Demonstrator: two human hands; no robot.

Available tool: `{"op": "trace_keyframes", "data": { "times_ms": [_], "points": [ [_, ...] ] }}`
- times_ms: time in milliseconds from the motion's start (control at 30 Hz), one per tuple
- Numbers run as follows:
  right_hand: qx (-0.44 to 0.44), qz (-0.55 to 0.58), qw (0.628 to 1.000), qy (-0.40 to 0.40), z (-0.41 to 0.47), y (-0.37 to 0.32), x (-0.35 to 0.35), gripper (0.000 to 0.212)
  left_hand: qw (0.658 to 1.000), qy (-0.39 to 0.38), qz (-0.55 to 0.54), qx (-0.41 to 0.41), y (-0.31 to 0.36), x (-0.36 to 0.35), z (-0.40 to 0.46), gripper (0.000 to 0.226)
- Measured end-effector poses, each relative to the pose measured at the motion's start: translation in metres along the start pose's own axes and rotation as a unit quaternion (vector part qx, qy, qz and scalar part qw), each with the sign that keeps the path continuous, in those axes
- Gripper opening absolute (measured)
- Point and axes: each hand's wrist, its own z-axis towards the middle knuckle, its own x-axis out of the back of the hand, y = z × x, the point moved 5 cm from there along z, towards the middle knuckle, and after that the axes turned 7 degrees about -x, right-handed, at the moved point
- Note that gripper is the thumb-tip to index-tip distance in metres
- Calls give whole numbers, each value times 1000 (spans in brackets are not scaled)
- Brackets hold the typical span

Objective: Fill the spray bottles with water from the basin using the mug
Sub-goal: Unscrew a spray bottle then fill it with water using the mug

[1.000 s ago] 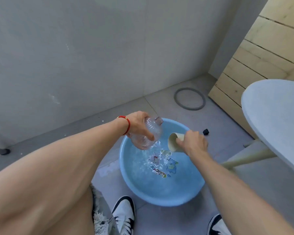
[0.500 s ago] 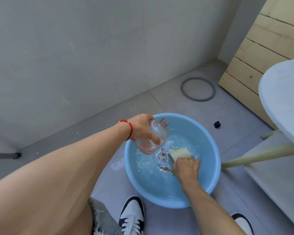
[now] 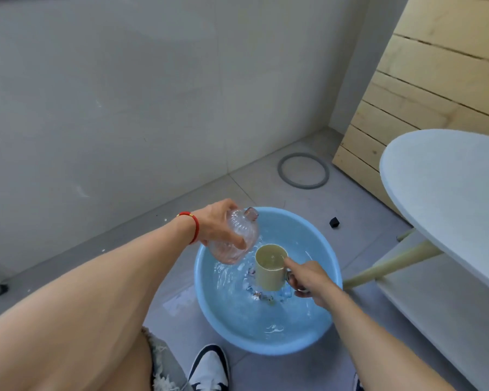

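1. the left hand [image 3: 218, 221] grips a clear ribbed spray bottle [image 3: 235, 238], fingers and thumb curled round its body; the bottle is tilted, its open neck pointing up and to the right, over the far left part of the basin.
2. a red cord bracelet [image 3: 192, 224] sits on the left wrist.
3. the right hand [image 3: 311, 279] holds the pale yellow mug [image 3: 270, 268] by its handle, fingers curled through it; the mug is upright, just right of the bottle, over the water, with water inside.
4. the blue basin [image 3: 333, 280] stands on the grey tiled floor [image 3: 280, 371] and holds rippling water.
5. a black and white shoe [image 3: 209, 368] rests just in front of the basin.
6. beyond the basin lie a grey ring [image 3: 280, 172] and a small black cap [image 3: 334, 222] on the floor.
7. a white round tabletop [image 3: 446, 193] stands on the right, wooden planks [image 3: 424, 94] behind it.
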Motion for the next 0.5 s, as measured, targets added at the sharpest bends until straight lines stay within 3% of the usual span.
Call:
{"op": "trace_keyframes", "data": {
  "times_ms": [267,500],
  "points": [
    [126,-56,989,51,-83,-105,77,32,999,-11,39,-22,9,4,-15,97],
    [203,-125,959,156,-145,-163,110,52,998,-10,11,-69,23,4,-12,99]
  ]
}}
